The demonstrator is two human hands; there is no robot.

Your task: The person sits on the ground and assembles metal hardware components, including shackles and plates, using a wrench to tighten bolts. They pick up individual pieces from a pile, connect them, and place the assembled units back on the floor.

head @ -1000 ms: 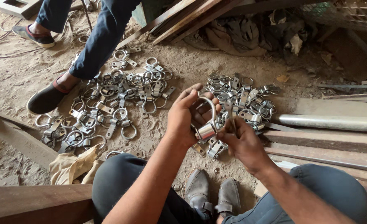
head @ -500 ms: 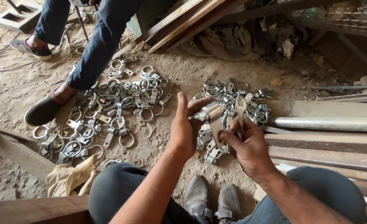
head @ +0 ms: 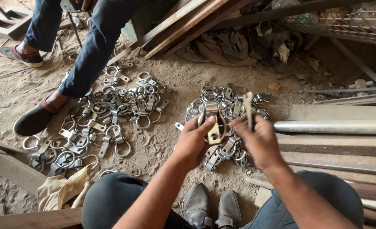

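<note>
My left hand (head: 193,142) holds up a metal ring clamp (head: 214,123) with a flat bracket plate, gripped at its lower end. Just to its right, my right hand (head: 256,142) pinches a thin flat metal strip (head: 248,109) that points upward. Both hands hover above a pile of similar ring clamps (head: 228,108) on the sandy ground in front of my knees. My shoes (head: 211,207) show below the hands.
A bigger spread of ring clamps (head: 101,121) lies to the left, by another person's legs (head: 86,51) and dark shoe (head: 35,120). A steel pipe (head: 332,126) and wooden planks (head: 340,154) lie at right. A tan cloth (head: 62,191) sits lower left. Boards and rags lean at the back.
My left hand has turned the clamp upright with its bracket plate facing me. My right hand has lifted a flat strip up from the pile.
</note>
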